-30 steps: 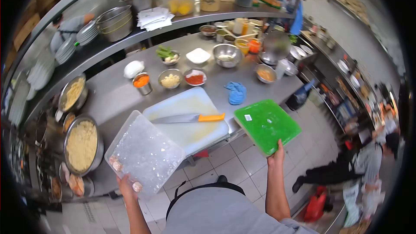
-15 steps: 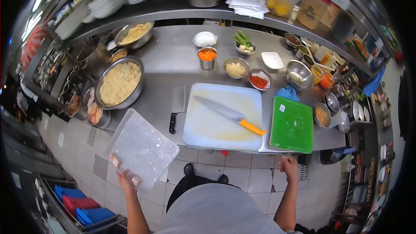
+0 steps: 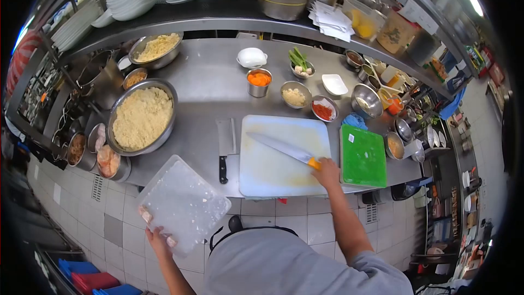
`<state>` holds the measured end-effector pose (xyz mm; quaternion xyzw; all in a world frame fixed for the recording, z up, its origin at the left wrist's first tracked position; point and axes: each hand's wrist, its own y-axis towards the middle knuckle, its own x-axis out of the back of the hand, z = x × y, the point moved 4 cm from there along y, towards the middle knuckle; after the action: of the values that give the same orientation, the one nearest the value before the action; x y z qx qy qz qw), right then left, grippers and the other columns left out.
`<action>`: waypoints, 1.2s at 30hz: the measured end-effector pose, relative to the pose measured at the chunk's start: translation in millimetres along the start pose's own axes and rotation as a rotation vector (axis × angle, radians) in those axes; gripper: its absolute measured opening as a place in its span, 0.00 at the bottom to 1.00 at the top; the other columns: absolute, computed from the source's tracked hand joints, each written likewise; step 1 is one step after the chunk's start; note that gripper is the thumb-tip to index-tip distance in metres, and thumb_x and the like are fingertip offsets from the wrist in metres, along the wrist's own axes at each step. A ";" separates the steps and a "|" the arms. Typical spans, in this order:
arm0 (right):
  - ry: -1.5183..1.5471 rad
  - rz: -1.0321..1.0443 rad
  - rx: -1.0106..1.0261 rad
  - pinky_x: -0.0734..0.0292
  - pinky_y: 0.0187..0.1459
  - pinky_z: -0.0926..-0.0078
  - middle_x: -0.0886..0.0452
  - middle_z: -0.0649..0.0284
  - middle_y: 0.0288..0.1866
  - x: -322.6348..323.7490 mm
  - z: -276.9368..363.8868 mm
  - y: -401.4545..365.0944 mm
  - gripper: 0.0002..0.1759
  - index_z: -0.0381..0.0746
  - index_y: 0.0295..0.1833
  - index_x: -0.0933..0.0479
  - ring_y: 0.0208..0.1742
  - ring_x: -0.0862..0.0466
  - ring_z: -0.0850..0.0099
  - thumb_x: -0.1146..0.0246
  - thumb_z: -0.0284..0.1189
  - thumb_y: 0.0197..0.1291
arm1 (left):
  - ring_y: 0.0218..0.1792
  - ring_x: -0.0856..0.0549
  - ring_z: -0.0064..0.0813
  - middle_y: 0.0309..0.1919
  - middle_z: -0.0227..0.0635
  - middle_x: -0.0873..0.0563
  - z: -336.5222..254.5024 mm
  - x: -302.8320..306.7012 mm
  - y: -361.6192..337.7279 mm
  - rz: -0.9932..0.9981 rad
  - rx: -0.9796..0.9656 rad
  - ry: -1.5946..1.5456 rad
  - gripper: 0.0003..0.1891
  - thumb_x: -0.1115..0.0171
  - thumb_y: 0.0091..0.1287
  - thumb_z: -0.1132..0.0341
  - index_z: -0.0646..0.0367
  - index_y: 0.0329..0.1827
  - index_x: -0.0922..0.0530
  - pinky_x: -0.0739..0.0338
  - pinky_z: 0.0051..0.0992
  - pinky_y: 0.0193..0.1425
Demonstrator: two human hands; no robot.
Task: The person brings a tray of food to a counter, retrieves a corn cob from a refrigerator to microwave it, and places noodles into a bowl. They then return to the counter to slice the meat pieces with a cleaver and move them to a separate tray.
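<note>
My left hand [image 3: 158, 240] grips the lower left edge of a translucent plastic tray [image 3: 183, 202], which is tilted beside the counter's front edge. A few pale pieces of food [image 3: 146, 214] lie along the tray's edge near my fingers. My right hand [image 3: 327, 173] is closed around the yellow handle of a large knife [image 3: 281, 146]. The knife lies across a white cutting board [image 3: 284, 180], its blade pointing to the upper left. Left of the board rests a cleaver [image 3: 225, 136] with a black handle.
A green board [image 3: 363, 158] sits right of the white one. Big bowls of pale shredded food [image 3: 142, 117] stand at the left. Behind the boards are a cup of orange slices [image 3: 259, 79], small bowls and a white dish [image 3: 334, 84]. A shelf [image 3: 218, 23] spans the back.
My right hand has moved from beyond the counter's front edge onto the knife handle. The view has shifted, and my left hand still holds the tray.
</note>
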<state>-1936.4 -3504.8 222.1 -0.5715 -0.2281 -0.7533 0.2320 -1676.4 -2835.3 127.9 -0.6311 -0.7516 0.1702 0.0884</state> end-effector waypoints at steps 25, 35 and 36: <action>0.785 0.169 -0.070 0.20 0.39 0.62 0.18 0.57 0.37 -62.1 153.3 -62.6 0.40 0.41 0.78 0.36 0.35 0.15 0.61 0.25 0.35 0.65 | 0.53 0.14 0.26 0.55 0.37 0.14 -2.2 -120.5 148.4 0.233 -0.160 0.122 0.17 0.43 0.77 0.79 0.62 0.68 0.26 0.18 0.29 0.59; 0.577 0.148 -0.370 0.17 0.51 0.55 0.13 0.51 0.46 -25.8 5.3 -231.8 0.39 0.44 0.76 0.34 0.48 0.11 0.49 0.26 0.39 0.63 | 0.68 0.18 0.36 0.73 0.45 0.22 -15.3 -129.9 124.9 0.473 -0.228 0.278 0.30 0.42 0.80 0.71 0.59 0.84 0.36 0.22 0.35 0.69; 0.591 0.168 -0.390 0.16 0.52 0.55 0.12 0.51 0.49 -24.1 -3.9 -246.6 0.38 0.44 0.75 0.33 0.50 0.11 0.49 0.26 0.39 0.64 | 0.68 0.18 0.36 0.73 0.45 0.22 -15.8 -134.5 114.2 0.504 -0.237 0.289 0.30 0.42 0.80 0.71 0.59 0.84 0.36 0.22 0.35 0.69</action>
<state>-2084.2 -3310.6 178.4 -0.3793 0.0445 -0.8937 0.2354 -1540.8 -2948.0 111.5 -0.8210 -0.5659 0.0063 0.0753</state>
